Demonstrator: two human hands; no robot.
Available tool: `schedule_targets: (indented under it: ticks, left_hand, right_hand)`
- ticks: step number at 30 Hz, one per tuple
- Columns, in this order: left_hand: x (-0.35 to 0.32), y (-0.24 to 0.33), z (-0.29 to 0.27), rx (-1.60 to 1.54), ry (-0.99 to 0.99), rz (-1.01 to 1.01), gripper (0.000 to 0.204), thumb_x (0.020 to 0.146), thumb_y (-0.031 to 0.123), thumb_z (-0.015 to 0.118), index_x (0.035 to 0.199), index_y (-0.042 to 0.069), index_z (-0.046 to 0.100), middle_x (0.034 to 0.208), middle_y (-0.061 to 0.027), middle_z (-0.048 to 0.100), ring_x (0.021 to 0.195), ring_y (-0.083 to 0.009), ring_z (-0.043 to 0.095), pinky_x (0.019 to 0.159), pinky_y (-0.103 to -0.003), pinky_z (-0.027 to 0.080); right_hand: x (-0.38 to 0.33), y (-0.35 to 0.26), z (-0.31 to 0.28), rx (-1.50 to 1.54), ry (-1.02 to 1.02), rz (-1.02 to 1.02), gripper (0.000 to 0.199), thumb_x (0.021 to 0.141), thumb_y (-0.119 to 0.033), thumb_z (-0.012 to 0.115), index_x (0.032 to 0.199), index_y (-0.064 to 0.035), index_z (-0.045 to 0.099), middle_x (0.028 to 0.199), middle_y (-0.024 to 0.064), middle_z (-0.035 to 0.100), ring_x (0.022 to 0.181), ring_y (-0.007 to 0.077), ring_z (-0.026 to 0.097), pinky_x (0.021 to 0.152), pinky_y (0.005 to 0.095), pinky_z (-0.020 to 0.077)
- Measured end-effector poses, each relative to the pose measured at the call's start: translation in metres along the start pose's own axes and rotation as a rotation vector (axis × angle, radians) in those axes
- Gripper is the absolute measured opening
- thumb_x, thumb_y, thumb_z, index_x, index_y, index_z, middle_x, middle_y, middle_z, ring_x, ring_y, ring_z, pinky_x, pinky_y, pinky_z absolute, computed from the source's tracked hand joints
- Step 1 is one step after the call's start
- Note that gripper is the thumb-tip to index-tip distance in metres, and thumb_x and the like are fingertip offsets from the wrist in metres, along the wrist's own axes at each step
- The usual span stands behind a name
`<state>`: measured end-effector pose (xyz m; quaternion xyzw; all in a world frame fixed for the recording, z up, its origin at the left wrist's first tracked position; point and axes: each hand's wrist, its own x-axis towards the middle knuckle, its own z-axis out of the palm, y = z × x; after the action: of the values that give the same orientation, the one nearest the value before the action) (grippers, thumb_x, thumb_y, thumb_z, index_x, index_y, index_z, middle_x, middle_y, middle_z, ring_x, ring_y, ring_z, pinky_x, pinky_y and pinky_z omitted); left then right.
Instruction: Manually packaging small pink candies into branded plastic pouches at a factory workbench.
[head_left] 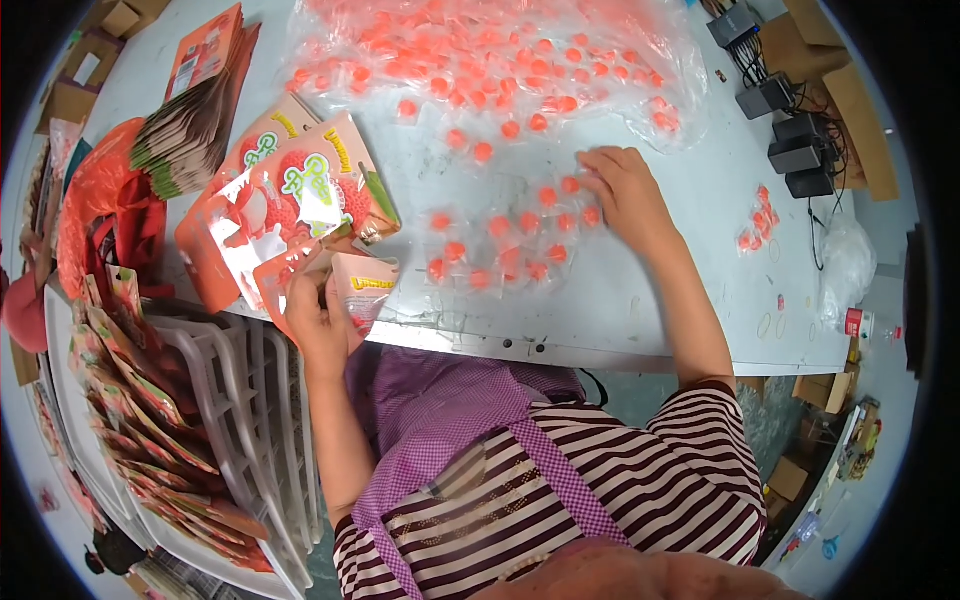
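Observation:
My left hand (318, 318) is closed round a red and pink printed pouch (366, 282) at the table's front edge. The pouch is tilted and bent, and my fingers hide part of it. Just beyond it lie larger flat pouches (318, 200) with red fruit pictures, overlapping one another. My right hand (628, 190) is over the table, fingers stretched to the left beside a loose group of small clear packets (528, 222), each with a red round piece inside. Its fingertips are close to the rightmost packets; whether they touch one is unclear.
A large heap of the same packets (480, 60) lies on clear plastic at the back. Stacked pouches (195, 120) stand far left, above a crate (240, 400) and many filled pouches (160, 440). Black adapters (800, 140) and a few packets (760, 220) lie right.

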<state>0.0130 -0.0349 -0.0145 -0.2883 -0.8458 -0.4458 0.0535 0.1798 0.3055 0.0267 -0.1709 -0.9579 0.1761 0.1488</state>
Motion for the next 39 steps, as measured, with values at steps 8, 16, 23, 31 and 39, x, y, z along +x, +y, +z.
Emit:
schedule_targets:
  ticks: [8, 16, 23, 31, 39]
  left_hand:
    - [0.001, -0.002, 0.001, 0.024, 0.017, 0.05, 0.006, 0.079, -0.003, 0.057, 0.083, -0.003, 0.054, 0.081, -0.0154, 0.057, 0.077, -0.0305, 0.055, 0.071, -0.036, 0.044]
    - [0.0, -0.001, 0.001, -0.022, 0.003, 0.014, 0.006, 0.079, -0.003, 0.057, 0.083, -0.002, 0.053, 0.081, -0.0154, 0.057, 0.078, -0.0317, 0.055, 0.071, -0.037, 0.044]
    - [0.0, -0.001, 0.001, 0.023, 0.001, 0.025, 0.006, 0.078, -0.004, 0.057, 0.083, -0.003, 0.053, 0.082, -0.0159, 0.057, 0.078, -0.0321, 0.055, 0.071, -0.037, 0.044]
    - [-0.001, -0.004, 0.0, 0.018, -0.019, 0.007, 0.006, 0.081, -0.004, 0.056, 0.086, -0.003, 0.053, 0.085, -0.0146, 0.058, 0.081, -0.0272, 0.058, 0.073, -0.034, 0.045]
    - [-0.003, -0.009, -0.01, -0.517, 0.013, -0.195, 0.013, 0.083, -0.007, 0.054, 0.095, 0.0, 0.053, 0.097, -0.0063, 0.055, 0.089, -0.0133, 0.055, 0.081, -0.025, 0.043]
  right_hand:
    - [0.039, -0.014, 0.007, 0.077, 0.008, -0.068, 0.024, 0.083, -0.01, 0.06, 0.106, -0.0074, 0.061, 0.109, 0.01, 0.057, 0.101, 0.027, 0.05, 0.087, 0.0347, 0.0428]
    - [0.051, -0.026, 0.028, -0.186, -0.085, -0.247, 0.028, 0.084, -0.014, 0.058, 0.112, -0.0134, 0.061, 0.12, 0.0094, 0.053, 0.109, 0.0263, 0.046, 0.094, 0.0385, 0.0369]
    - [0.016, -0.025, 0.001, -0.083, -0.209, -0.155, 0.028, 0.084, -0.014, 0.056, 0.112, -0.0115, 0.06, 0.125, 0.0094, 0.05, 0.107, 0.0252, 0.046, 0.094, 0.0365, 0.0341]
    - [-0.014, -0.025, -0.012, 0.031, -0.263, -0.184, 0.033, 0.08, -0.012, 0.059, 0.112, -0.0104, 0.06, 0.126, 0.0091, 0.049, 0.107, 0.0262, 0.045, 0.095, 0.0378, 0.0323]
    - [-0.034, -0.018, -0.013, -0.022, -0.247, -0.249, 0.069, 0.065, -0.04, 0.073, 0.125, -0.0164, 0.051, 0.139, 0.0098, 0.037, 0.125, 0.0328, 0.031, 0.107, 0.047, 0.0191]
